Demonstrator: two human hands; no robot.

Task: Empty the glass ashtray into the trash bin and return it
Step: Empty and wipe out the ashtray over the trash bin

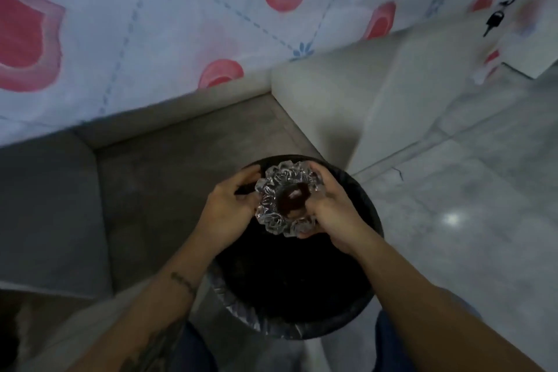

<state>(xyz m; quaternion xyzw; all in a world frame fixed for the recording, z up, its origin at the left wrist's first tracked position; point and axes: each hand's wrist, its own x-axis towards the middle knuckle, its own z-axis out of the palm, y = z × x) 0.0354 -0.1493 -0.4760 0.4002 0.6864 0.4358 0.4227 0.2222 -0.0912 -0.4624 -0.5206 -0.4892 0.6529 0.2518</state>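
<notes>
A cut-glass ashtray (279, 190) with a scalloped rim and a dark brown patch in its bowl hangs above the far side of a round black trash bin (356, 305). The bin is lined with a black bag and its inside looks dark. My left hand (228, 205) grips the ashtray's left edge. My right hand (338, 208) grips its right edge, fingers curled over the rim. The ashtray's bowl faces up toward me, slightly tilted.
A grey bed frame ledge (169, 166) runs behind and left of the bin. Above it lies a white sheet with red hearts (181, 24). Glossy pale floor tiles (468, 190) spread to the right. A black key (493, 21) lies at the upper right.
</notes>
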